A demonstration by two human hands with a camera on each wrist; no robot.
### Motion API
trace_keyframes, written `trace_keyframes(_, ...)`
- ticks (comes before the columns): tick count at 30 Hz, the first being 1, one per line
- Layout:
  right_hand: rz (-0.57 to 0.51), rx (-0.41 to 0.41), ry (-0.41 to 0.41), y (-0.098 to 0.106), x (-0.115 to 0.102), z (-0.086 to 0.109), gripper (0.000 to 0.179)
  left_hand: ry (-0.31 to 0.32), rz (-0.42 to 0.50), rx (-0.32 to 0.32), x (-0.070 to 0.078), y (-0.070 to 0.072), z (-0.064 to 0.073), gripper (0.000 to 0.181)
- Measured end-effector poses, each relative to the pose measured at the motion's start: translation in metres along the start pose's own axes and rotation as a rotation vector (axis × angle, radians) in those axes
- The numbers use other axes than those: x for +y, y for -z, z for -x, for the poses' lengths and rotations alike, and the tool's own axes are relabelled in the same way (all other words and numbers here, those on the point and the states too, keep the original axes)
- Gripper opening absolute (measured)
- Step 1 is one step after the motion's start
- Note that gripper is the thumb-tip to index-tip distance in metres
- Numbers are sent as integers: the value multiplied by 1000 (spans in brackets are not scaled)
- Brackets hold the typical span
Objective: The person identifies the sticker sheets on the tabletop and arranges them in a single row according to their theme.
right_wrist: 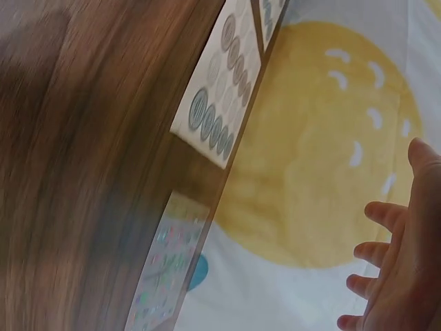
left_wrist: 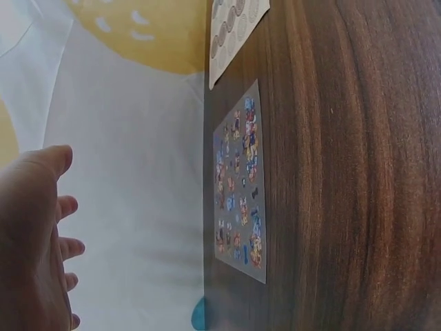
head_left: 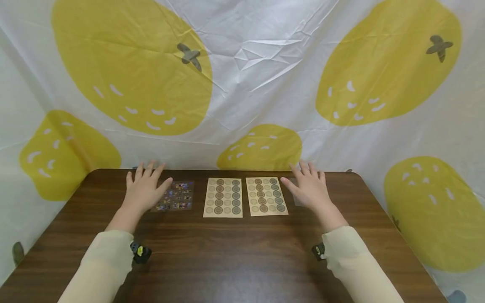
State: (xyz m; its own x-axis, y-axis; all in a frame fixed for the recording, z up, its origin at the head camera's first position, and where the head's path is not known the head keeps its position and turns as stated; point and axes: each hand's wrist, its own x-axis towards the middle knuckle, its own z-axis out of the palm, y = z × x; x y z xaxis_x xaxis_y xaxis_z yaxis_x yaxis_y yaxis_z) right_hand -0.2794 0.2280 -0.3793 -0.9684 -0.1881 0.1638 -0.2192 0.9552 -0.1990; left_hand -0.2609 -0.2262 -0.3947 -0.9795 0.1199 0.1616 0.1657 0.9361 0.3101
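My left hand (head_left: 144, 191) is held above the table with its fingers spread, and it holds nothing. Below it lies a clear sheet of small colourful stickers (left_wrist: 238, 186). Over on the other side my right hand (head_left: 310, 189) is likewise raised with spread fingers and nothing in them. A second clear sticker sheet (right_wrist: 169, 258) lies under that hand, mostly hidden by it in the head view. Between the hands lie two cream sheets of round seal stickers, the left one (head_left: 223, 198) and the right one (head_left: 267, 196), side by side.
The dark wooden table (head_left: 227, 252) has its back edge against a white curtain (head_left: 261, 97) printed with yellow fruit. A wrist camera (head_left: 140, 252) is strapped at the left cuff, another camera (head_left: 319, 251) at the right cuff.
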Motion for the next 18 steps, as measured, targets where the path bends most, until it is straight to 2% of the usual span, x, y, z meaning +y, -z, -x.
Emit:
trace_keyframes(5,-22,44,35,-5,-14,-2,77,5,23,24,-1,1,3,73)
trace_keyframes(10,-44,47,57,-12,-28,-4,82,19,53,44,-6,2,6,74)
trace_keyframes(18,-87,61,85,-20,-51,-7,73,29,90,67,-12,5,10,74)
